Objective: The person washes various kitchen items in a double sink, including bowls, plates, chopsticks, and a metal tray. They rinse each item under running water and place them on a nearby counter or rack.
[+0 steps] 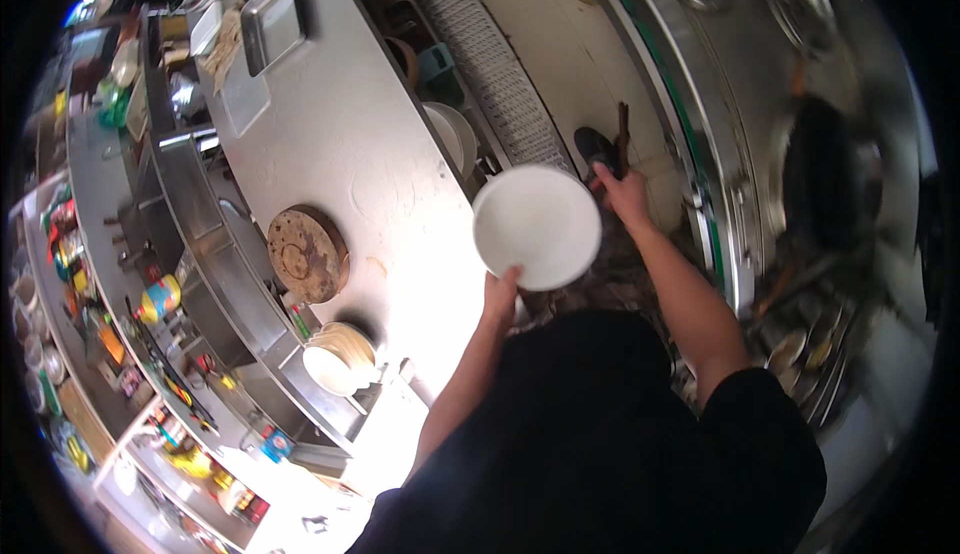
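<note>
My left hand [504,295] grips the near rim of a round white dish [537,225], its thumb on the edge. The dish is in front of my body, beside the edge of a stainless-steel worktable [337,133]. No food shows in it. My right hand [624,192] is closed around a bundle of thin dark-brown sticks [623,133], which look like chopsticks. They point up and away from me. Below that hand, a black shoe [595,145] shows on the tiled floor.
On the worktable are a round wooden chopping block [306,255], stacked pale bowls [341,359] and a shallow metal tray [274,25]. To my right runs a cooking range with a dark wok [821,171]. Shelves with bottles [159,299] stand beyond the table.
</note>
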Demonstrator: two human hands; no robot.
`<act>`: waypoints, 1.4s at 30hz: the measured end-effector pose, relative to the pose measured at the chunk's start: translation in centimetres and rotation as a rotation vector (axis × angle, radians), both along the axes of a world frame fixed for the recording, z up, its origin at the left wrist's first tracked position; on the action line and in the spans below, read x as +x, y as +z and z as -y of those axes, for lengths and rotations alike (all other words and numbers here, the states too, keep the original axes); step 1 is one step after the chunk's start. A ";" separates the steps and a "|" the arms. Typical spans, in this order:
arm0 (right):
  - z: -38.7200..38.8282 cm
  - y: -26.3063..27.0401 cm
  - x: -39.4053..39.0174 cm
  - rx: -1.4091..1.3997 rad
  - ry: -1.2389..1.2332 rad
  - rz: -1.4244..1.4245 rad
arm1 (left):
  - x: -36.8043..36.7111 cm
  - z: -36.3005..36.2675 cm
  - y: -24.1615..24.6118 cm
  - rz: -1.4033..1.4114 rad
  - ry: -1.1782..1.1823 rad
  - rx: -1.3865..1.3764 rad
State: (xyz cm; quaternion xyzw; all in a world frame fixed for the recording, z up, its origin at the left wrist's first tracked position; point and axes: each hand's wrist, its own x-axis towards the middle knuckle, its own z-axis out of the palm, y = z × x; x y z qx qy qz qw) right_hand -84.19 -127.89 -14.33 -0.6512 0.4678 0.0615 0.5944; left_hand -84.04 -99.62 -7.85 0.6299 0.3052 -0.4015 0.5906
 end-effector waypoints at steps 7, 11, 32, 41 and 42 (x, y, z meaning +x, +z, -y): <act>8.9 -9.1 5.4 0.244 0.541 -0.098 | -1.6 9.6 -5.5 -0.083 -0.017 0.054; 9.5 -12.1 6.0 0.173 0.525 -0.060 | -1.2 12.7 -7.3 -0.141 0.235 0.039; -10.9 -17.2 18.7 0.142 1.095 -0.033 | -4.2 5.2 -22.2 0.006 1.228 -0.269; -11.2 -17.3 13.7 -0.049 0.906 0.078 | -4.2 4.9 -24.0 0.248 1.427 -0.188; -10.0 -17.0 13.3 -0.078 0.934 -0.002 | -4.1 5.2 -24.2 0.237 1.449 -0.177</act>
